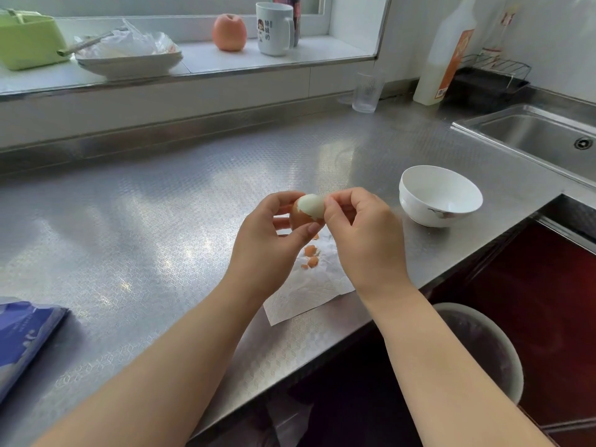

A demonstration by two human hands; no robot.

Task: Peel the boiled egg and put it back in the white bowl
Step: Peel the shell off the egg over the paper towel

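Note:
My left hand (274, 233) grips a boiled egg (308, 210) above the steel counter; the egg's top is bare white and its lower part still carries brown shell. My right hand (361, 227) has its fingertips pinched at the egg's right side, on the edge of the shell. Under the hands lies a white paper towel (309, 295) with several brown shell bits (311, 256) on it. The white bowl (440, 195) stands to the right of my hands, with nothing in it.
A sink (541, 137) is at the far right. A clear glass (367, 91) and a white bottle (448, 53) stand at the back. On the windowsill sit a mug (274, 29), an apple (229, 32), plates (129, 59) and a green box (27, 40). A blue packet (25, 337) lies left.

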